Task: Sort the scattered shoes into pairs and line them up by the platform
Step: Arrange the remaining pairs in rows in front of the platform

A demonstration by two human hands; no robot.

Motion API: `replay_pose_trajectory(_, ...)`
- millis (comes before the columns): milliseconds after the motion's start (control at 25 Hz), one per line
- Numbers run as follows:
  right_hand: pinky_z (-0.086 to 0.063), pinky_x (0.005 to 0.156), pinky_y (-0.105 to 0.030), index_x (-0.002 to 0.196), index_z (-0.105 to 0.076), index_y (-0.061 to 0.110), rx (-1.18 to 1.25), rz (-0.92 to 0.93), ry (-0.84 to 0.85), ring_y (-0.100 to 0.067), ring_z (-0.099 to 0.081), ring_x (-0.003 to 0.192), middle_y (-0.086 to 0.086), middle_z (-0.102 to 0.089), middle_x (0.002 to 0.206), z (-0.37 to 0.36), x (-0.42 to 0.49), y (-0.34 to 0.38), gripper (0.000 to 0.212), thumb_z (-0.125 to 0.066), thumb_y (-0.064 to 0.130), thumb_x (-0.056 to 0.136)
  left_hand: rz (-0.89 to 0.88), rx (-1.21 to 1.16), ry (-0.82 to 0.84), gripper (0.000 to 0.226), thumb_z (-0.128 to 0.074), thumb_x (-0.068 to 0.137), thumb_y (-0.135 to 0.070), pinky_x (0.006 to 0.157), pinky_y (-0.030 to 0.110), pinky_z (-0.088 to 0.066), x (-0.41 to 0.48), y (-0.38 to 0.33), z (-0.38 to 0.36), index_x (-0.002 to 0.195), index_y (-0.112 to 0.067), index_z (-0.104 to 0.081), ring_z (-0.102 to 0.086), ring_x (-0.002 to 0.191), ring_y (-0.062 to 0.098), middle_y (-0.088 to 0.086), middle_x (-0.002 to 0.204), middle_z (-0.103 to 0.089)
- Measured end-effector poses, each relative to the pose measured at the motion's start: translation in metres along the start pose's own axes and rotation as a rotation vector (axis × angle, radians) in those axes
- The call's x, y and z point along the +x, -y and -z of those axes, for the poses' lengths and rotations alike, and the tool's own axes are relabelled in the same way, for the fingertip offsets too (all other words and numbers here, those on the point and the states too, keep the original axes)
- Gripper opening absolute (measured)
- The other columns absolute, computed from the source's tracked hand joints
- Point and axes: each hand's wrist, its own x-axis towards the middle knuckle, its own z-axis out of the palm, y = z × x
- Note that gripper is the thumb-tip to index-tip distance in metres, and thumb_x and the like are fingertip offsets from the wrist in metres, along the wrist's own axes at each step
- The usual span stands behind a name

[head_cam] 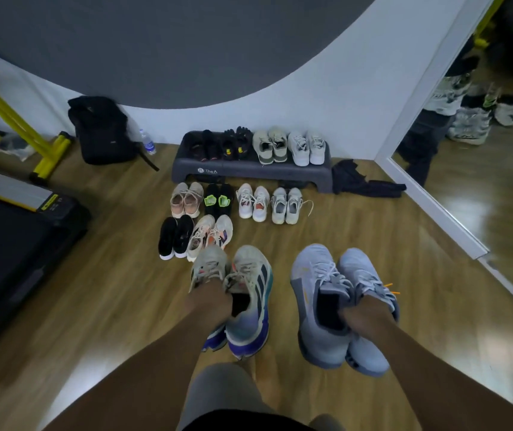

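Note:
My left hand (210, 301) grips a pair of grey sneakers with blue-purple heels (249, 306) by their openings, held above the floor. My right hand (364, 315) grips a pair of pale blue-grey sneakers (320, 306) the same way. Ahead, the dark step platform (249, 171) stands against the wall with several pairs on top. On the floor in front of it a row holds beige (186, 199), black-and-green (217, 199), white (253, 202) and light grey (286, 205) pairs. A second row holds a black pair (176, 236) and a white-orange pair (210, 236).
A treadmill (15, 250) fills the left side. A black backpack (99, 129) and a water bottle (148, 141) lean at the wall beside a yellow frame (47, 157). Dark clothing (364, 181) lies right of the platform. A mirror (482, 150) runs along the right wall.

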Motion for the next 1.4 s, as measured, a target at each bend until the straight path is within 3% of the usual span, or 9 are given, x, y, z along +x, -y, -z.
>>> replay_pose_trajectory(120,-0.042,0.067,-0.029,0.080,-0.057,0.011,0.058,-0.085,-0.064,-0.029,-0.064,0.086,-0.009,-0.065,0.079,0.018,0.039,0.032,0.019,-0.059,0.029,0.083,-0.052,0.055,0.004,0.029,-0.046,0.089,-0.030,0.072,0.030,-0.042,0.061,-0.014,0.023,0.113,-0.015,-0.053,-0.060,0.102,0.028,0.010,0.116,-0.062)
replay_pose_trajectory(280,-0.035,0.052,-0.026,0.068,-0.052,0.014,0.067,-0.088,-0.002,-0.024,-0.060,0.073,-0.005,-0.059,0.067,0.028,0.097,0.073,0.015,-0.059,0.022,0.078,-0.080,0.117,0.008,0.028,-0.048,0.091,-0.034,0.071,0.029,-0.039,0.133,-0.030,0.040,0.111,-0.016,-0.055,-0.060,0.102,0.028,0.009,0.115,-0.063)
replay_pose_trajectory(600,-0.032,0.051,-0.022,0.072,-0.063,0.020,0.013,-0.051,0.082,-0.012,-0.052,0.065,0.001,-0.064,0.073,0.023,0.226,0.122,0.013,-0.064,0.033,0.074,0.075,0.160,0.142,0.034,-0.049,0.091,-0.039,0.073,0.030,-0.041,0.242,-0.061,0.030,0.117,-0.018,-0.054,-0.059,0.110,0.030,0.009,0.122,-0.061)
replay_pose_trajectory(720,-0.038,0.064,-0.024,0.084,-0.066,0.024,-0.013,-0.080,0.112,-0.016,-0.052,0.074,0.005,-0.061,0.078,0.011,0.289,0.127,0.019,-0.061,0.038,0.072,0.125,0.168,0.169,0.029,-0.047,0.090,-0.041,0.075,0.030,-0.047,0.288,-0.073,0.015,0.110,-0.021,-0.053,-0.061,0.103,0.027,0.006,0.118,-0.061)
replay_pose_trajectory(960,-0.039,0.066,-0.026,0.086,-0.068,0.023,-0.152,-0.111,0.180,-0.017,-0.053,0.072,0.010,-0.055,0.069,-0.029,0.406,0.128,0.034,-0.053,0.051,0.076,0.175,0.159,0.236,0.024,-0.046,0.091,-0.039,0.078,0.033,-0.046,0.392,-0.085,-0.032,0.105,-0.021,-0.052,-0.061,0.101,0.030,0.006,0.111,-0.064)
replay_pose_trajectory(1160,-0.044,0.076,-0.028,0.100,-0.068,0.021,-0.176,-0.162,0.157,-0.025,-0.063,0.099,-0.001,-0.069,0.099,-0.104,0.497,0.119,0.043,-0.051,0.056,0.081,0.158,0.184,0.274,0.030,-0.043,0.096,-0.043,0.082,0.034,-0.046,0.489,-0.076,-0.108,0.113,-0.020,-0.051,-0.060,0.107,0.031,0.007,0.116,-0.064)
replay_pose_trajectory(1320,-0.049,0.089,-0.033,0.105,-0.067,0.020,-0.132,-0.176,0.120,-0.029,-0.062,0.105,-0.006,-0.069,0.104,-0.195,0.564,0.106,0.043,-0.051,0.053,0.084,0.174,0.208,0.281,0.040,-0.043,0.096,-0.045,0.093,0.041,-0.045,0.578,-0.057,-0.199,0.127,-0.020,-0.048,-0.055,0.118,0.034,0.010,0.128,-0.058)
replay_pose_trajectory(1400,-0.047,0.091,-0.035,0.113,-0.064,0.021,-0.144,-0.167,0.043,-0.029,-0.061,0.109,-0.006,-0.068,0.110,-0.241,0.594,0.099,0.048,-0.052,0.056,0.084,0.127,0.227,0.267,0.035,-0.044,0.097,-0.037,0.086,0.040,-0.047,0.613,-0.045,-0.244,0.123,-0.015,-0.051,-0.060,0.108,0.036,0.013,0.118,-0.062)
